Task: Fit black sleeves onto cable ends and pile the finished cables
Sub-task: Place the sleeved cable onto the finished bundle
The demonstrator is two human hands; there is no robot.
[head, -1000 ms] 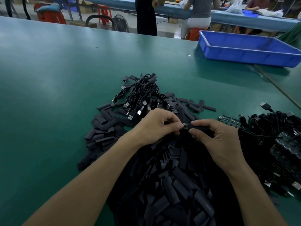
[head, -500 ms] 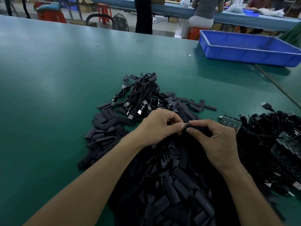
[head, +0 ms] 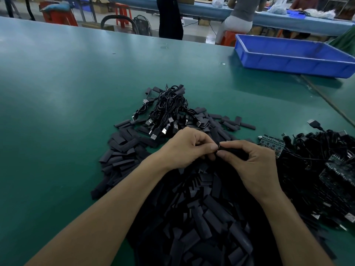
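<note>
Black sleeve [head: 231, 150] lies left-to-right, pinched by the right hand [head: 255, 166]; the left hand [head: 184, 148] pinches the cable end [head: 218, 146] at the sleeve's left mouth.

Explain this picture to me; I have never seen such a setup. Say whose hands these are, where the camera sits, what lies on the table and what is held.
No machine here: a person works bare-handed, and the camera on their head looks down at the hands. The right hand pinches a black sleeve; the left hand pinches its end, and what enters is hidden. On the green table lie a heap of loose sleeves, a bundle of cables beyond it, and tangled cables with circuit boards at right. A blue tray stands farther off.
</note>
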